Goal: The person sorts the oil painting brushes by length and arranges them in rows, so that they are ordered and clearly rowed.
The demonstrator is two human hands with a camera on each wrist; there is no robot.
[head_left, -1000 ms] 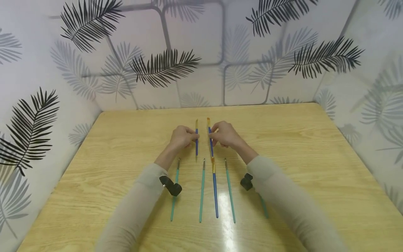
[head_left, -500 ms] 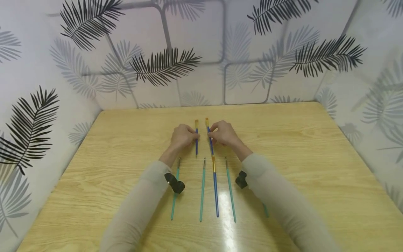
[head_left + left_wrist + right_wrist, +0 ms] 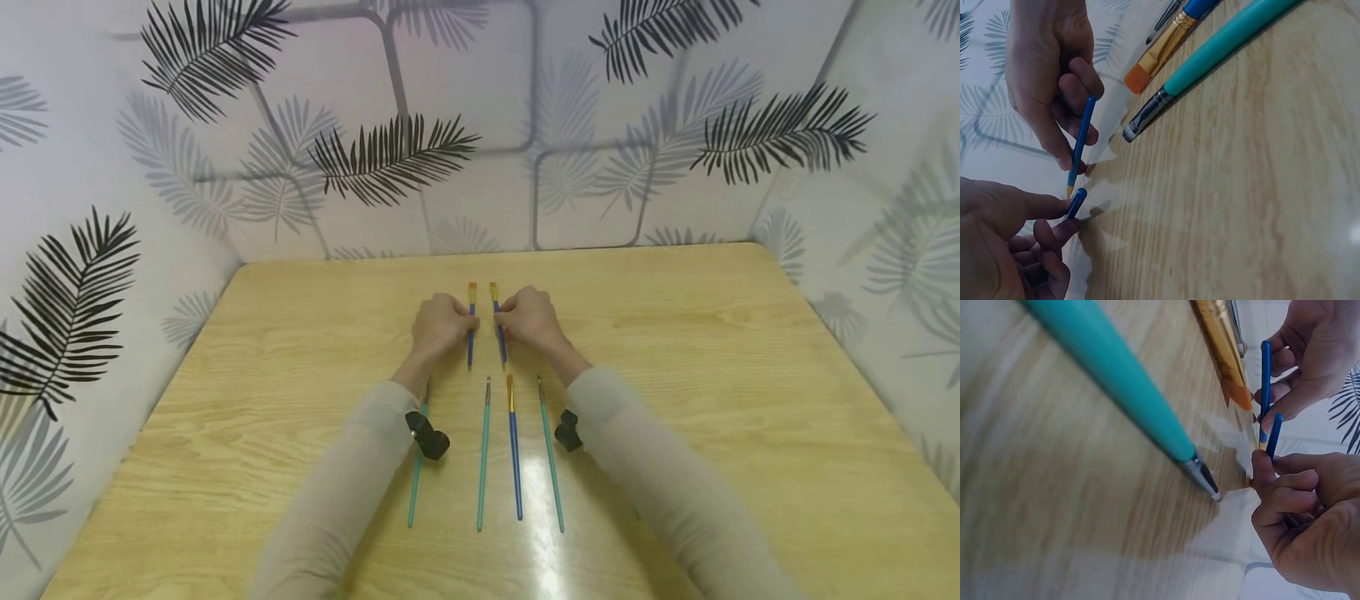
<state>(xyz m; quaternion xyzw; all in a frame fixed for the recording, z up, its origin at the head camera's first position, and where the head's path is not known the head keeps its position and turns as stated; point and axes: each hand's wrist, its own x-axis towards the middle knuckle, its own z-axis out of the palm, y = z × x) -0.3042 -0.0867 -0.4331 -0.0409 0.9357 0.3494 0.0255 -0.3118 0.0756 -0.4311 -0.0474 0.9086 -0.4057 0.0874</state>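
At the table's far side, my left hand (image 3: pixel 441 325) pinches a blue paintbrush (image 3: pixel 471 343) between thumb and fingers, its flat golden-brown bristles pointing away from me. A similar blue paintbrush (image 3: pixel 502 340), leaning slightly left at the top, is pinched by my right hand (image 3: pixel 531 318). The two brushes stand side by side with a narrow gap. Both wrist views show the handle ends poking out from the fingertips. Below the hands, a third blue paintbrush (image 3: pixel 515 458) lies between a teal paintbrush (image 3: pixel 483 458) and another teal paintbrush (image 3: pixel 551 467).
Another teal paintbrush (image 3: pixel 415 492) lies partly under my left sleeve (image 3: pixel 337 492). A tip of teal shows beside my right sleeve (image 3: pixel 660 475), which hides the rest. The wooden table (image 3: pixel 750 350) meets a leaf-patterned wall (image 3: pixel 465 200) at its back edge.
Both hands have drawn slightly closer together with their brushes. The right brush's lower end has shifted off the third blue brush's tip. My right sleeve now covers more of the outer teal brush.
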